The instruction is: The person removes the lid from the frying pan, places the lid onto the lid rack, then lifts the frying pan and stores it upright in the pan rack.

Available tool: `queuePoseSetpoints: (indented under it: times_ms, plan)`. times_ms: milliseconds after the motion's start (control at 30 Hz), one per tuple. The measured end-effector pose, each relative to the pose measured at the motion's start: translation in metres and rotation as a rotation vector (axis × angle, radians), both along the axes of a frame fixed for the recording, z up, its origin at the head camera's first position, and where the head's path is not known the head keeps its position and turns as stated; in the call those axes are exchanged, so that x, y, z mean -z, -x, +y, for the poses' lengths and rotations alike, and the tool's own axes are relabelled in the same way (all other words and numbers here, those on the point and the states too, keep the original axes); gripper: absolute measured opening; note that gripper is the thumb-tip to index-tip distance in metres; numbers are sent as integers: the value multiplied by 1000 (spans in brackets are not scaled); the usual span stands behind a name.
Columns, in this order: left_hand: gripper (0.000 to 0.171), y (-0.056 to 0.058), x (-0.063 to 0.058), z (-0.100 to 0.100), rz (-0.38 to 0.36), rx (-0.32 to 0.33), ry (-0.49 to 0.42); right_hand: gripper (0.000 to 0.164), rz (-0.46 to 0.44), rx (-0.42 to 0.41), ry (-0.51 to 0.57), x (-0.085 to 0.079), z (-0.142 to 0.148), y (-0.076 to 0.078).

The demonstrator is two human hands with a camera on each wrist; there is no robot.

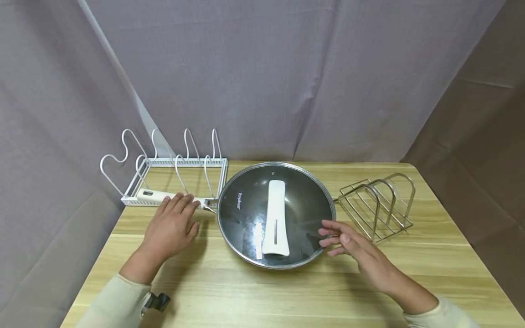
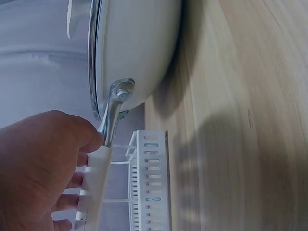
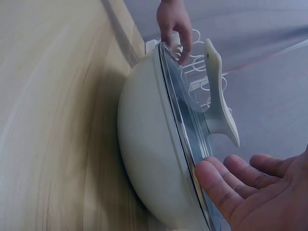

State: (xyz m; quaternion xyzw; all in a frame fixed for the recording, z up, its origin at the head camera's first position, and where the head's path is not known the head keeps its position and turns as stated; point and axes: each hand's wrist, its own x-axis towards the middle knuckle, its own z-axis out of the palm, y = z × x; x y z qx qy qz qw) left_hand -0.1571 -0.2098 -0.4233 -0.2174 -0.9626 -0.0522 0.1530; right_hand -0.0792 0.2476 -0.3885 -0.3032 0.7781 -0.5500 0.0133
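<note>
A cream wok [image 3: 147,130] stands on the table, covered by a glass lid [image 1: 305,205] with a long upright white lid handle [image 1: 275,214]. My left hand [image 1: 174,223] rests over the wok's cream long handle [image 2: 94,187], fingers laid across it from above. In the head view its thumb lies apart from that handle on the near side. My right hand [image 1: 365,255] is held beside the right near rim of the lid, fingers loosely extended and holding nothing. Whether its fingertips touch the rim cannot be told.
Behind the wok handle at the left is a white rack [image 1: 225,175] with several curved wire dividers. A metal wire rack [image 1: 385,200] stands to the right of the wok. Grey cloth [image 1: 254,82] hangs behind the wooden table [image 1: 262,296].
</note>
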Motion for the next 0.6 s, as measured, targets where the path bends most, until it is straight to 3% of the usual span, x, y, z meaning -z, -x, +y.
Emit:
queuePoseSetpoints:
  times_ms: [600]
  plan:
    - [56,1,-1,2,-21,-1,-25,47,-9,-1,13,1,-2,-1]
